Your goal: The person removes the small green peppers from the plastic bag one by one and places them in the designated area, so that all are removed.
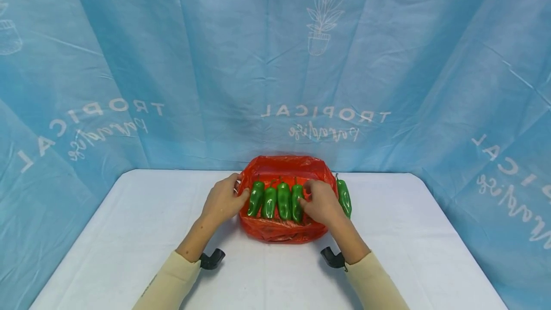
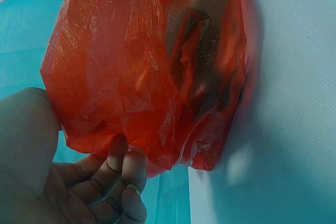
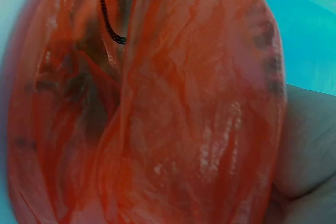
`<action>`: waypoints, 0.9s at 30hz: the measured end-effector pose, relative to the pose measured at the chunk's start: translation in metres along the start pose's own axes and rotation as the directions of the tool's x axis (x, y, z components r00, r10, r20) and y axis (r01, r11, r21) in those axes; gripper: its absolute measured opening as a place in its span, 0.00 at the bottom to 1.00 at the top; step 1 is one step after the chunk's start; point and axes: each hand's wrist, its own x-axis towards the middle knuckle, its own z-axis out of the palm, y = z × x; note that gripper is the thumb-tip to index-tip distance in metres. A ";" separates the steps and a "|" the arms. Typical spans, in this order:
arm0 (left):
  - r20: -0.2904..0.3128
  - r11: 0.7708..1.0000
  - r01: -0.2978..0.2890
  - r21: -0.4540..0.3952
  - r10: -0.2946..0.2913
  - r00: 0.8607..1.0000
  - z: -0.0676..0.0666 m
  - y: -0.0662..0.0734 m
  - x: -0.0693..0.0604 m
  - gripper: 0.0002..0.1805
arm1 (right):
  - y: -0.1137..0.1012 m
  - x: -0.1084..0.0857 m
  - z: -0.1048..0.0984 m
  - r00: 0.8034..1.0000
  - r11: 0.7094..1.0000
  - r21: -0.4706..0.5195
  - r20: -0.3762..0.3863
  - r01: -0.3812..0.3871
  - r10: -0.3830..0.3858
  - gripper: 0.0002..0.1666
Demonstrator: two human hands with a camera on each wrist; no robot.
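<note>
A red plastic bag [image 1: 281, 234] lies with its mouth spread, and four green peppers stand side by side in it, the leftmost [image 1: 256, 198] near my left hand [image 1: 223, 201]. That hand grips the bag's left edge; in the left wrist view, its curled fingers [image 2: 100, 187] are at the rim of the red plastic [image 2: 115, 66]. My right hand [image 1: 322, 202] reaches over the bag's right edge, its thumb and fingertips beside the rightmost pepper inside [image 1: 297, 203]. In the right wrist view, the red plastic [image 3: 178, 108] hides most of that hand [image 3: 307, 145].
Another green pepper [image 1: 344, 197] lies outside the bag, just right of it and partly behind my right wrist. The white-covered table [image 1: 400, 243] extends to both sides. A blue printed curtain [image 1: 228, 71] hangs behind it and at both sides.
</note>
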 end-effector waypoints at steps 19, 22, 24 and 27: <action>0.003 1.000 0.002 0.002 -0.002 1.000 0.000 0.001 0.000 0.20 | 0.005 0.003 0.022 0.995 0.994 -0.042 0.014 -0.097 0.097 0.23; 0.002 1.000 0.002 0.006 -0.002 1.000 0.000 0.001 0.000 0.21 | 0.005 0.003 0.023 0.994 0.993 -0.050 0.009 -0.106 0.106 0.22; 0.003 1.000 0.002 0.010 -0.002 1.000 0.000 0.001 0.000 0.21 | 0.005 0.003 0.024 0.993 0.992 -0.057 0.007 -0.113 0.114 0.21; 0.003 1.000 0.002 0.013 -0.002 1.000 0.001 0.001 0.000 0.21 | 0.005 0.003 0.024 0.993 0.990 -0.067 0.008 -0.121 0.122 0.21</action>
